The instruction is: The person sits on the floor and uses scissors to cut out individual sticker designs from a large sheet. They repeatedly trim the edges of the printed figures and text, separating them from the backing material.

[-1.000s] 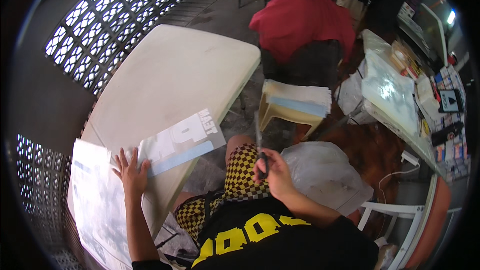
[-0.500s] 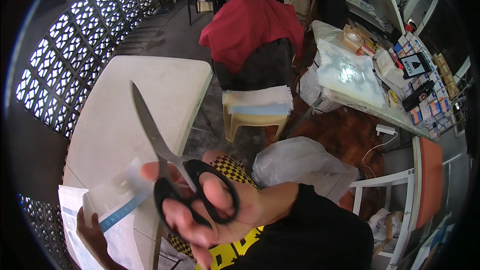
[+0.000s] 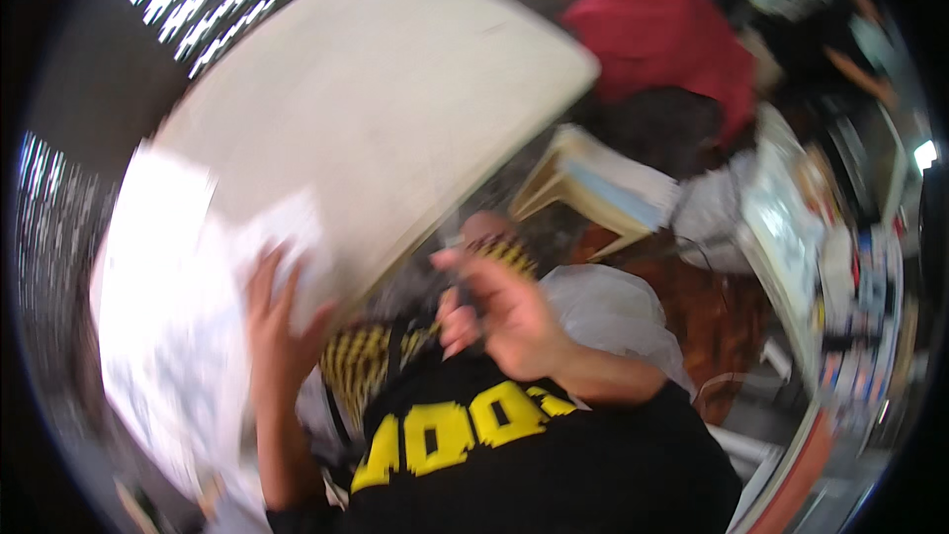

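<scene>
My left hand (image 3: 279,331) lies with its fingers spread over a thin pale sheet (image 3: 301,222) at the left part of the white table (image 3: 395,69). More white papers (image 3: 158,267) spread beneath and beside it, their surface washed out by glare. Close to my body, off the table's near edge, my right hand (image 3: 519,321) is closed around black-handled scissors (image 3: 469,311). The scissors are seen nearly edge-on and smeared by motion, so whether their blades are apart cannot be told.
A cream plastic stool (image 3: 542,181) with stacked sheets stands beyond the table's right edge, near a red cloth (image 3: 662,40) over a dark chair. A whitish plastic bag (image 3: 618,311) sits right of my right hand. Another person (image 3: 840,49) and a cluttered side table (image 3: 791,267) are at right.
The view has swung left. My left hand has gone from holding the sheet's edge to resting on the sheet, which lies on the table. The raised scissors have come down near my body.
</scene>
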A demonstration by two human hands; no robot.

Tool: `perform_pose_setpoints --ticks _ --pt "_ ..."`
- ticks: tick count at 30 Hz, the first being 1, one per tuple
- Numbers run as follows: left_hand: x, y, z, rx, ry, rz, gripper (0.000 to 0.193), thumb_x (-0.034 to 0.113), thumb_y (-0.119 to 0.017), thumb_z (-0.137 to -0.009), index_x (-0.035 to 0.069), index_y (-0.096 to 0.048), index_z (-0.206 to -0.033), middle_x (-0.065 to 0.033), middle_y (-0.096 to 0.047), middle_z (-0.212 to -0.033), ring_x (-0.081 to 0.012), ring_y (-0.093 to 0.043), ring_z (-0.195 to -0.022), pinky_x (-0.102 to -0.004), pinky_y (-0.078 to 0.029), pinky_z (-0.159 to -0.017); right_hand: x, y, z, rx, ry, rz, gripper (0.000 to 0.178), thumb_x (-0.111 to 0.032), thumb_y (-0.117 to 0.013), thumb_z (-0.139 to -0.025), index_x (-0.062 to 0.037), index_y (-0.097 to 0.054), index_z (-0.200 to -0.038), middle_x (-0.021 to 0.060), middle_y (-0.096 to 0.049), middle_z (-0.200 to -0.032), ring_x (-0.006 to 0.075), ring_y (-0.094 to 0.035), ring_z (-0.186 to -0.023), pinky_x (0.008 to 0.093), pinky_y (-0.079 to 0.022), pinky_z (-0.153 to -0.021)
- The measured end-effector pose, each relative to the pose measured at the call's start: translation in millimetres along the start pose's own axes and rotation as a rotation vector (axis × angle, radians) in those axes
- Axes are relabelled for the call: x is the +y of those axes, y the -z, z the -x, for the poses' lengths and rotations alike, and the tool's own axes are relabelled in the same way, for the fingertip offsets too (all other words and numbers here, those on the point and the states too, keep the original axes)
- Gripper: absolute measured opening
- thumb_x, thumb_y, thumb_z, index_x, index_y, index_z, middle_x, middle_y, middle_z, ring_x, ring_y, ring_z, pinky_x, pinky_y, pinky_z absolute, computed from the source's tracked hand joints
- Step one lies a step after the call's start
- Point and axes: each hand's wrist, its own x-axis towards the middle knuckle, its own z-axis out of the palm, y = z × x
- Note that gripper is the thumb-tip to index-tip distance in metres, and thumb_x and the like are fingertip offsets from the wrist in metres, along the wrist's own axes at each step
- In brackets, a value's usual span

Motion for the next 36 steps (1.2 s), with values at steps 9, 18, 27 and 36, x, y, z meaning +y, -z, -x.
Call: perform_pose_setpoints --ticks 9,18,27,36 --pt "19.7 -27.0 -3.9 -0.046 0.062 -0.032 0.07 0.023 -0.083 -0.077 0.009 -0.056 -0.141 -0.0129 -0.051 -0.148 -0.0364 -0.04 -0.143 -0.0602 -0.018 -0.123 48.1 23.9 49.0 0.303 -0.199 0.176 0.051 -0.01 -0.064 -0.1 0.0006 -0.044 -0.146 0.0082 -0.061 -0.093 0.0139 -0.064 -0.071 0.0267 -0.054 -0.059" --pt "28.3 -45.9 4.4 0.139 -0.168 -0.023 0.03 0.0 -0.075 -0.075 0.006 -0.075 -0.104 -0.0083 -0.072 -0.114 -0.0311 -0.062 -0.121 -0.0597 -0.03 -0.119 41.0 16.7 41.8 0.151 -0.07 0.224 0.063 -0.008 -0.062 -0.099 -0.0004 -0.032 -0.153 0.0099 -0.061 -0.094 0.0148 -0.064 -0.075 0.0272 -0.055 -0.069" --pt "49.1 -69.1 -18.3 0.272 -0.121 0.135 0.026 -0.006 -0.071 -0.076 0.005 -0.075 -0.1 -0.0086 -0.074 -0.109 -0.0364 -0.065 -0.119 -0.0548 -0.045 -0.11 52.1 -15.4 36.4 0.067 -0.189 0.239 0.061 0.001 -0.055 -0.1 -0.0023 -0.031 -0.157 0.0038 -0.059 -0.088 0.0061 -0.056 -0.069 0.0215 -0.052 -0.067" --pt "51.5 -71.4 -16.9 0.255 -0.106 0.072 0.025 -0.005 -0.068 -0.081 0.005 -0.075 -0.102 -0.0089 -0.073 -0.11 -0.0381 -0.063 -0.122 -0.0556 -0.041 -0.112 50.1 -18.6 23.2 0.108 -0.144 0.33 0.057 -0.004 -0.055 -0.1 -0.0013 -0.037 -0.154 0.0049 -0.06 -0.086 0.009 -0.059 -0.067 0.024 -0.053 -0.063"
